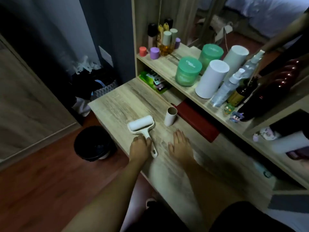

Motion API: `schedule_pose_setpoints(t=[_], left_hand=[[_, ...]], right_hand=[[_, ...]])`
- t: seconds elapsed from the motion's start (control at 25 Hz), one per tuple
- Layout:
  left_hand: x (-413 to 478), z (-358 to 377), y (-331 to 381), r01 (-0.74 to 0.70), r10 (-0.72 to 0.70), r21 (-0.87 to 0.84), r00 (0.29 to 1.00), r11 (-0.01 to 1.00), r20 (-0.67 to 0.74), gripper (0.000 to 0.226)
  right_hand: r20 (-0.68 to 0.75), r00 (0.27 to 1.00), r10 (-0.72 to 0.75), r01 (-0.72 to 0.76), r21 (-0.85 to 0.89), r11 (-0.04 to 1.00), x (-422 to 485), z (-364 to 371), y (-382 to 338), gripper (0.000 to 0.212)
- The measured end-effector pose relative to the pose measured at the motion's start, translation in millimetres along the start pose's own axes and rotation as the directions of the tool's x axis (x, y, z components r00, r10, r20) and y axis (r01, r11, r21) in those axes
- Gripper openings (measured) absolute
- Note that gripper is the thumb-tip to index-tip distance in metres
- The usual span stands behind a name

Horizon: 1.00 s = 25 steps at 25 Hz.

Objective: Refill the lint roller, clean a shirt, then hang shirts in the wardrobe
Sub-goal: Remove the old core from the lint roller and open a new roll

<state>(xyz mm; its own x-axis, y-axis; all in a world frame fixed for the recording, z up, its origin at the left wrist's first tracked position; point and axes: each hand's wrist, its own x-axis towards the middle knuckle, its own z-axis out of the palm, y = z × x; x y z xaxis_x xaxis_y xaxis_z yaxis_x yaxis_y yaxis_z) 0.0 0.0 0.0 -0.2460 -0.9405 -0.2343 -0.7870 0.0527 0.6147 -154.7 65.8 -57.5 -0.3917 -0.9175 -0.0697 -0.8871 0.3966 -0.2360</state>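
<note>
On the counter [117,104] the lint roller [141,125] lies, a cardboard tube [170,117] standing near it at two o'clock. The bin [93,143] sits on the floor [41,181] at eight o'clock, the shelf [160,64] at one o'clock.

1. I am working in dim, bluish light, the curtain [50,39] sinking into darkness.
2. Pale glare is spreading over the desk [120,104] beside my right hand [180,144].
3. My forearms [117,190] are blurring.

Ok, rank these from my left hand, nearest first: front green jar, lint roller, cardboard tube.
1. The lint roller, handle under the left hand.
2. The cardboard tube, upright on the desk, rightward.
3. The front green jar, up on the shelf.
</note>
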Motion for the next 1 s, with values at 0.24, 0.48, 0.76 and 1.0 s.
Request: schedule_pose_setpoints(t=[0.24,0.48,0.76,1.0], left_hand=[[23.2,38.6,11.9,0.304,-0.328,-0.242,0.942,0.922,-0.069,0.051],[19.4,36.9,19.8,0.335,-0.407,-0.395,0.906,0.855,-0.113,0.04],[-39.5,11.1,-6.5,0.167,-0.225,-0.387,0.968,0.907,-0.109,0.034],[-78.6,3.8,15.5,-0.093,0.08,-0.235,0.995,0.967,-0.064,0.027]], right_hand=[[-0.063,0.998,-0.017,0.018,0.025,1.0,-0.2,14.8,17.4,0.06],[-0.023,1.0,-0.018,0.019,0.036,0.999,0.2,10.3,18.2,0.062],[0.05,0.957,0.285,-0.239,0.695,0.679,-12.0,-35.6,-12.1,0.051],[0.192,0.943,0.272,-0.273,0.914,0.299,-23.8,-71.1,-45.3,0.067]])
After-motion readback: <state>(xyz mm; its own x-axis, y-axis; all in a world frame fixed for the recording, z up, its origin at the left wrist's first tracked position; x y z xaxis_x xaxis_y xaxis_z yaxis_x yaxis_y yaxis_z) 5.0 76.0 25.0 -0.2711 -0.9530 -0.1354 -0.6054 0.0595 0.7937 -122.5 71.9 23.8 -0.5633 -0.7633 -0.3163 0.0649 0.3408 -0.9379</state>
